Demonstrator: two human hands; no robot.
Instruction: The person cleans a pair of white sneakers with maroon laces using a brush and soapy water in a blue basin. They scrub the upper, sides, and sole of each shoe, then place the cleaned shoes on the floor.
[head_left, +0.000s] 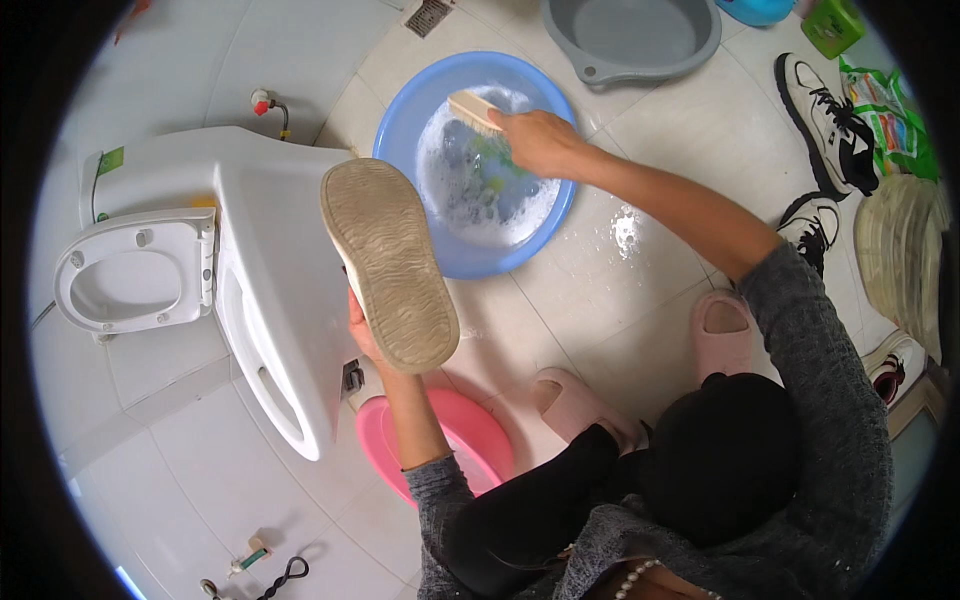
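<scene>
My left hand grips a shoe from its far side, and the tan ridged sole faces up towards me. Most of the shoe's upper is hidden behind that sole. Over a blue plastic basin, my right hand holds a scrubbing brush by one end. The brush's pale bristles point down, above the suds. Soapy water with white foam fills the bottom of the basin, and something green shows in it. The shoe is held beside the basin's left rim.
A white toilet stands at left with its lid raised. Nearby are a pink basin and a grey basin. Black-and-white sneakers lie at right beside a green plastic bag. Foam wets the tiles. I wear pink slippers.
</scene>
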